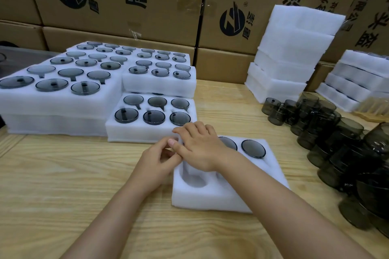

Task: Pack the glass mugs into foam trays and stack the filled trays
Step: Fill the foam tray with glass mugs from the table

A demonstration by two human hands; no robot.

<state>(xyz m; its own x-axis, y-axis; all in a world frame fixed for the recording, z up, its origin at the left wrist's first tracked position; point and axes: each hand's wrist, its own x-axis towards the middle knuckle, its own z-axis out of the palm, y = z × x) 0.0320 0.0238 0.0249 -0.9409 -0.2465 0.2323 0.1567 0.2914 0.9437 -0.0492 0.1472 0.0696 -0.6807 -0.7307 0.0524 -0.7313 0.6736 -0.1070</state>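
As the worktop point(63, 174) carries the foam tray point(210, 202), the right hand point(200, 149) lies flat over the far-left pocket and the left hand point(155, 160) pinches the tray's edge; press straight down, level with the two seated glass mugs point(253, 149).

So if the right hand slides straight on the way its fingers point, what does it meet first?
Probably the filled tray just past the right hand: the fingertips lie by its near right corner. Depth is unclear from one view.
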